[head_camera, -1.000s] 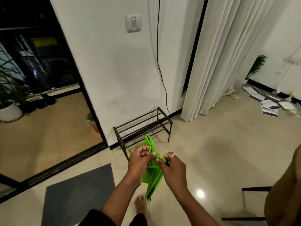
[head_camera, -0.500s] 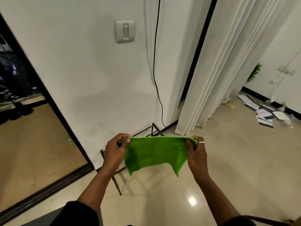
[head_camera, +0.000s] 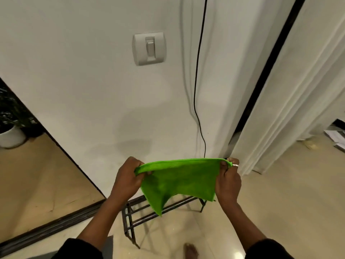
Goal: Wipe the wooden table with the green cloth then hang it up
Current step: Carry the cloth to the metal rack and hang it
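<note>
The green cloth [head_camera: 179,180] hangs spread out flat between my two hands, in front of the white wall. My left hand [head_camera: 128,178] pinches its upper left corner and my right hand [head_camera: 227,180], which wears a ring, pinches its upper right corner. The cloth's lower edge dangles just above a low black metal rack [head_camera: 134,217] that stands on the floor against the wall. The wooden table is out of view.
A light switch [head_camera: 150,48] sits on the wall above, with a black cable [head_camera: 197,81] running down beside it. White curtains [head_camera: 291,101] hang at right. A dark-framed glass door and a potted plant [head_camera: 11,131] are at left. Papers [head_camera: 336,137] lie on the floor far right.
The cloth went from bunched between my hands to stretched wide. I have moved closer to the wall and the rack, and the hands hold the cloth a little higher over it.
</note>
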